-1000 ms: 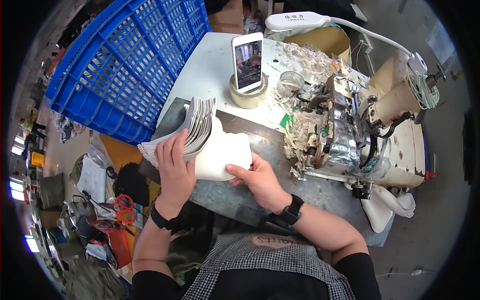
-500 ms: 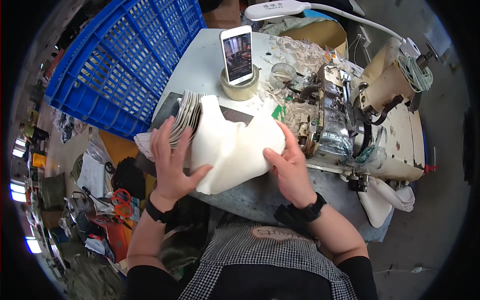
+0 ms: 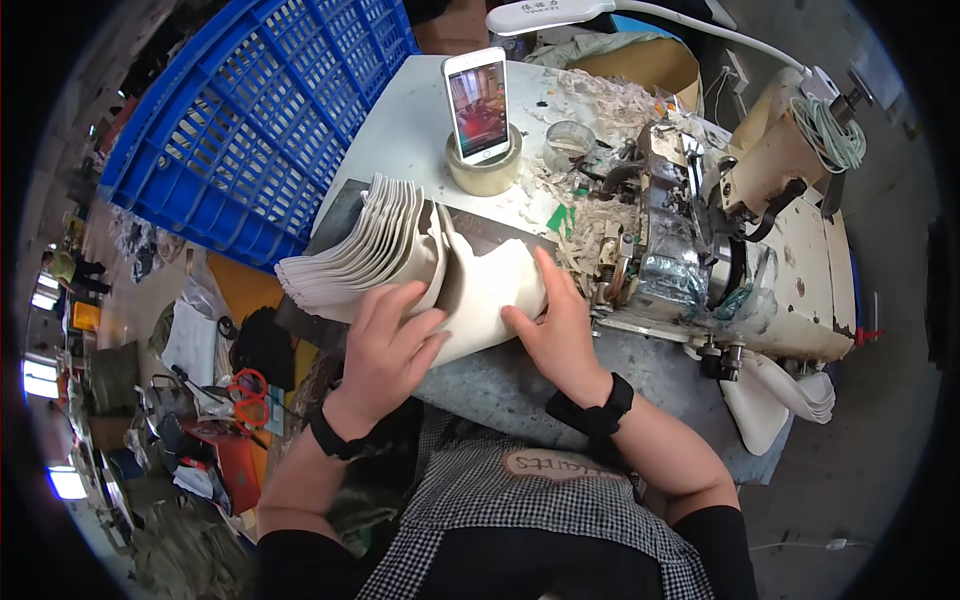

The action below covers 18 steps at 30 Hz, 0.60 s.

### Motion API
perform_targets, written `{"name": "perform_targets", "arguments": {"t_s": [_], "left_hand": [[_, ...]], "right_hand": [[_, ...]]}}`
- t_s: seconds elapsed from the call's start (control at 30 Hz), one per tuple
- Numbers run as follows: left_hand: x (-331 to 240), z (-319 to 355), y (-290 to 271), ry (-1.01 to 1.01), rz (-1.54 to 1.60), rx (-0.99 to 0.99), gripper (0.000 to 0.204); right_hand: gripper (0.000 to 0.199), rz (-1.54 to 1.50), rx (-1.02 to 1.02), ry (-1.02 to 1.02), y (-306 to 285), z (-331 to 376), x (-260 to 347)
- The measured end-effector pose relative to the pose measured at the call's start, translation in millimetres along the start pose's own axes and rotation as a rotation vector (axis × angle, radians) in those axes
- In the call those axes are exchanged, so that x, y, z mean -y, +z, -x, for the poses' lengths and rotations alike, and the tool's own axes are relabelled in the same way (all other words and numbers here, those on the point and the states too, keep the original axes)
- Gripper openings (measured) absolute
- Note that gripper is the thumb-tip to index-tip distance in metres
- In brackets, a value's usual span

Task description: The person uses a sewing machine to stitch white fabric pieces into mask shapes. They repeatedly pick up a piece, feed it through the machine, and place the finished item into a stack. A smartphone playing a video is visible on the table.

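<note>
A white, curved, smooth sheet piece is held over the near edge of the table, its surface bent. My right hand grips its right side, thumb on the near face and fingers behind the edge. At its left edge is my left hand, with bent fingers apart, touching the piece or the sheets beside it; its thumb is hidden. Just left of the held piece, a fanned stack of similar white pieces lies on a dark plate.
A white phone leans in a tape roll at the back. On the right stands a machine with scraps around it. A blue crate borders the left. More white pieces hang below the machine.
The held piece has turned and bent, its left side now beside the stack. My left hand has moved right and down, its fingers more bent. The stack stands more fanned and visible.
</note>
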State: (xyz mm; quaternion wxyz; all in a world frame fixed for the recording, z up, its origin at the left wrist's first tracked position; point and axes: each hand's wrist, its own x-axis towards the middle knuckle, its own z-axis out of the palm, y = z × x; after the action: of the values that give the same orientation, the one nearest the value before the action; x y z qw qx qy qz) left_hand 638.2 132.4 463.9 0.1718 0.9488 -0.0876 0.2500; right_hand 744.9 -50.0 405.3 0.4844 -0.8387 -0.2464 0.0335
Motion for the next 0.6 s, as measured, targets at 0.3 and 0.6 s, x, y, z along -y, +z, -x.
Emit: {"name": "perform_targets", "arguments": {"t_s": [0.3,0.6], "left_hand": [[13,6,-21,-0.189,0.019,0.047,0.026],[30,4,-19,0.009,-0.293,-0.003,0.033]], "right_hand": [[0.042,-0.613,0.280,0.488,-8,-3,-7],[0.036,-0.818,0.253,0.534,-18,4,10]]}}
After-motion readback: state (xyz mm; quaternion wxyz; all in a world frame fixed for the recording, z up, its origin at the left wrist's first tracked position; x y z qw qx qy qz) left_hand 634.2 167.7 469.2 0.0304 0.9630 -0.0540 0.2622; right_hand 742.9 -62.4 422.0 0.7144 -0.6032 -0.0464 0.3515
